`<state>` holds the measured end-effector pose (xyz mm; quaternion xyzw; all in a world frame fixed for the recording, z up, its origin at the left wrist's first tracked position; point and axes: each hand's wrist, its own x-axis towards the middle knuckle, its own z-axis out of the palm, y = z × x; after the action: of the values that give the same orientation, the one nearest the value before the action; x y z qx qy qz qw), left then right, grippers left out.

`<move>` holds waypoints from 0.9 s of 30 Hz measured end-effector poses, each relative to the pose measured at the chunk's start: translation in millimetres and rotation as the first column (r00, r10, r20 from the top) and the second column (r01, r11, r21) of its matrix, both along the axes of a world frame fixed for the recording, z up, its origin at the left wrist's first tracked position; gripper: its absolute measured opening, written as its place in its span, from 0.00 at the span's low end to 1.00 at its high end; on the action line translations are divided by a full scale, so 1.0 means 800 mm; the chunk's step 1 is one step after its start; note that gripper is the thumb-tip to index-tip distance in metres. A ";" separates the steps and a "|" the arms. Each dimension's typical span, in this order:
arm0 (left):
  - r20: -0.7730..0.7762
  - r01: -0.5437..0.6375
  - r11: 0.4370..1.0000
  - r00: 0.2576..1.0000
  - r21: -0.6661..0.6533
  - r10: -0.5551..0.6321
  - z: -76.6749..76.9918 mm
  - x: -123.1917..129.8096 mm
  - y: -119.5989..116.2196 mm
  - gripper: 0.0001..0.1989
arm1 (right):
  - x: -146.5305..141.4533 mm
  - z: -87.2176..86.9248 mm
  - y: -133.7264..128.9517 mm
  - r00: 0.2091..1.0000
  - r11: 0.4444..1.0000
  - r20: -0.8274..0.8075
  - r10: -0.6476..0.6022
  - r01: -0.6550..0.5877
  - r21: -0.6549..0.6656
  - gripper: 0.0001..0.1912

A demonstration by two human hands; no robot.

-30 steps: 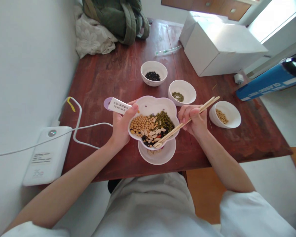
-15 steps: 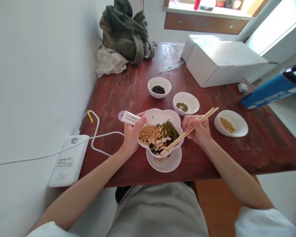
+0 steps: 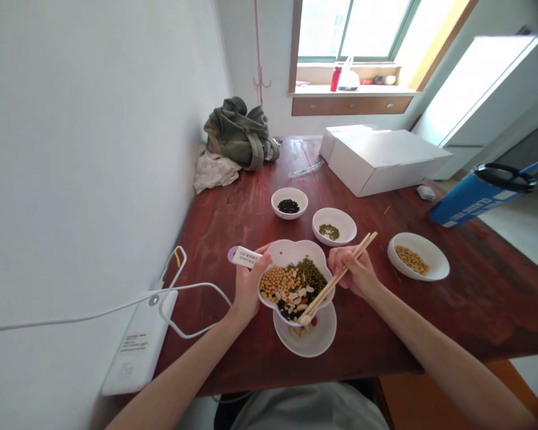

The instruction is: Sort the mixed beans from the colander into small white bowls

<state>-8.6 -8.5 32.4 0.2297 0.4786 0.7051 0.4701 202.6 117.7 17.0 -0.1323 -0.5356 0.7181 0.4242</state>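
Your hands work a mixed-bean bowl with chopsticks at lower centre of the frame.

The red wooden surface [image 3: 233, 215] carries it all. Your left hand [image 3: 247, 285] is curled around the flower-shaped bowl [image 3: 291, 255], tilted over a small white dish [image 3: 323, 335]: glazed, likely slippery and breakable, so grip the rim firmly. Your right hand [image 3: 352, 270] pinches light, stiff chopsticks [image 3: 336, 280]; the small beans [image 3: 291, 285] will probably roll.

Desk [image 3: 233, 221]: dark red wood, set against a white wall. On it: three small white bowls [image 3: 289, 203], one plate [image 3: 305, 339], white cardboard box [image 3: 385, 158], green bag [image 3: 241, 132] on pale cloth [image 3: 214, 170], white device [image 3: 138, 343] with cable [image 3: 192, 289].
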 end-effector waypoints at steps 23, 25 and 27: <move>-0.033 -0.024 1.000 0.999 -0.011 0.024 0.000 0.000 0.002 0.29 | -0.009 -0.010 -0.019 0.966 0.978 0.154 -0.209 0.208 0.028 0.24; -0.054 -0.019 1.000 0.998 -0.007 0.019 0.000 0.001 0.002 0.30 | -0.008 -0.010 -0.020 0.972 0.989 0.182 -0.148 0.146 0.026 0.26; -0.059 -0.015 1.000 0.998 0.004 0.015 0.002 0.003 0.002 0.30 | -0.008 -0.008 -0.020 0.979 0.995 0.177 -0.097 0.095 0.017 0.28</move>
<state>-6.5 -6.9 34.3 0.2477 0.4929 0.7023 0.4499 196.4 101.5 10.3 -0.2199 -0.5671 0.6800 0.4095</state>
